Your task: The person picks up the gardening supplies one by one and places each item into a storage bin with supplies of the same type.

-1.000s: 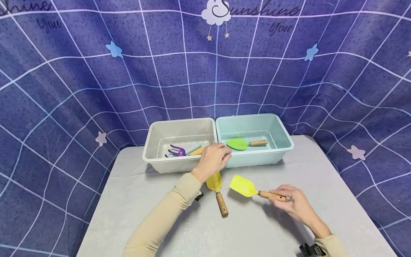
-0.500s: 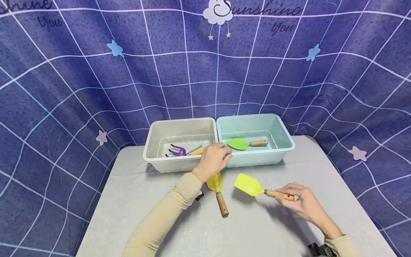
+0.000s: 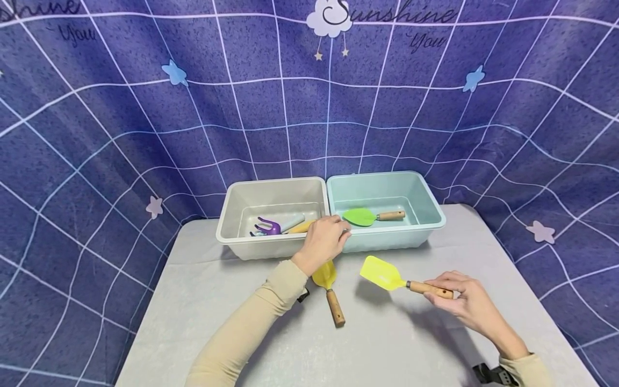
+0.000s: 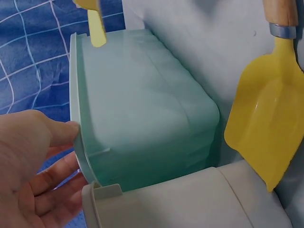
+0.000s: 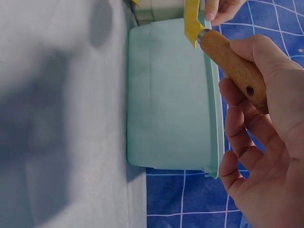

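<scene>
My right hand [image 3: 471, 303] pinches the wooden handle of a yellow square-ended garden trowel [image 3: 382, 274], raised above the table with its blade pointing left. In the right wrist view, thumb and index finger grip that handle while the other fingers curl loosely. At the near left corner of the teal bin [image 3: 387, 240], my left hand [image 3: 323, 242] holds the rim, thumb outside and fingers over the edge. Below my left wrist lies a darker yellow pointed trowel [image 3: 325, 277] on the table, its tip hidden. A green trowel [image 3: 359, 217] with a wooden handle rests inside the teal bin.
A light grey bin [image 3: 261, 249] stands left of the teal one. Inside it are a purple hand fork [image 3: 272, 229], a pale blue handle [image 3: 292, 221] and a yellow-orange piece [image 3: 302, 228]. A blue grid-patterned curtain [image 3: 271, 107] hangs behind the pale tabletop [image 3: 387, 349].
My right hand has moved to the right with the yellow trowel, whose blade sits slightly higher in view. The left hand has stayed at the bin's rim.
</scene>
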Motion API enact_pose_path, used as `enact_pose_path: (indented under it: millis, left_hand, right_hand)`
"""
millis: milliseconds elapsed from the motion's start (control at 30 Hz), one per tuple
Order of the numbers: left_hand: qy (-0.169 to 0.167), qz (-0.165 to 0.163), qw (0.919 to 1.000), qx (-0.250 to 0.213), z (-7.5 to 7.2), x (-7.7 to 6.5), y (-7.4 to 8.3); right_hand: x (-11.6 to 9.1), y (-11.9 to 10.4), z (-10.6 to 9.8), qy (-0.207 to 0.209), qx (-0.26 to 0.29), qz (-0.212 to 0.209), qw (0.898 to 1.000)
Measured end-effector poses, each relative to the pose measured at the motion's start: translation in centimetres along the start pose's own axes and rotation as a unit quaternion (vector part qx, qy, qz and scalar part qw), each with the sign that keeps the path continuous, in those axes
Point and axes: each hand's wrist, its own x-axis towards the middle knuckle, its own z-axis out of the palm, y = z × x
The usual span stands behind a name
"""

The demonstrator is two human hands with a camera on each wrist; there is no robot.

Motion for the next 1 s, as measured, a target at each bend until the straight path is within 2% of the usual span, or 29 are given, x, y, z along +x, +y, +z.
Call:
enact_pose_path:
  millis: [267, 500, 1000]
  left_hand:
    - [0.008, 0.005, 1.0000, -0.001, -0.1, 0.0, -0.1]
    - [-0.002, 0.002, 1.0000, 0.003, -0.1, 0.0, 0.0]
    - [0.002, 0.004, 1.0000, 0.005, 0.1, -0.1, -0.1]
  right_hand:
    - [0.2, 0.0, -0.6, 0.001, 0.003, 0.001, 1.000]
    - [0.4, -0.1, -1.3, 0.004, 0.003, 0.000, 1.000]
    - [1.3, -0.2, -2.3, 0.008, 0.006, -0.008, 1.000]
